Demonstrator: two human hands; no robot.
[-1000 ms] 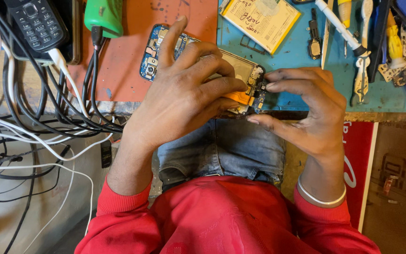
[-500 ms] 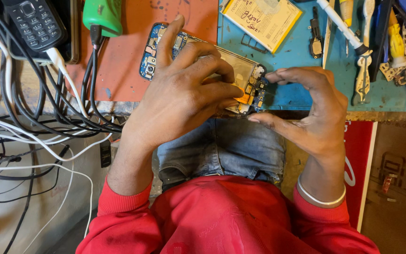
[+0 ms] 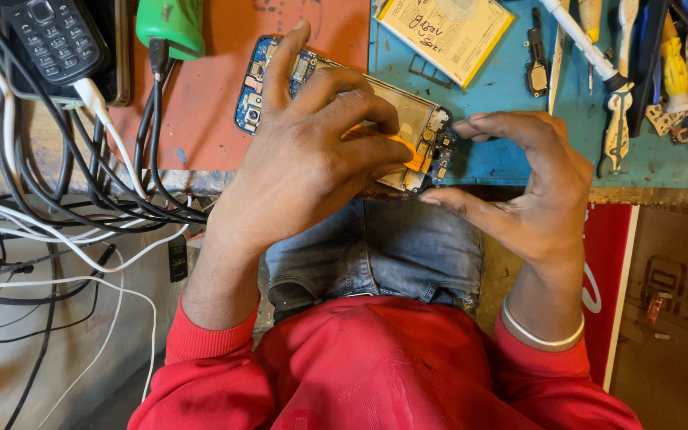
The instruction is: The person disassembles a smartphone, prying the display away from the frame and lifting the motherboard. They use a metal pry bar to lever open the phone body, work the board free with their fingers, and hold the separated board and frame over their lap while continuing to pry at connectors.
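An opened smartphone (image 3: 420,119) with its back cover off lies across the orange and blue mats at the bench edge, circuit boards showing at both ends. My left hand (image 3: 312,159) lies over its middle, fingers curled on it and pressing an orange flex strip. My right hand (image 3: 531,183) hovers at the phone's right end, fingers apart and bent, the fingertips close to the small lower board; it holds nothing.
A yellow battery (image 3: 447,32) lies on the blue mat (image 3: 511,151). Screwdrivers and tweezers (image 3: 619,119) crowd the right side. A black keypad phone (image 3: 53,36), a green tool (image 3: 170,24) and several tangled cables (image 3: 81,207) sit left. A cardboard box (image 3: 670,302) stands below right.
My right hand has drawn slightly away from the phone's right end and opened its fingers. My left hand keeps pressing the phone in the same place.
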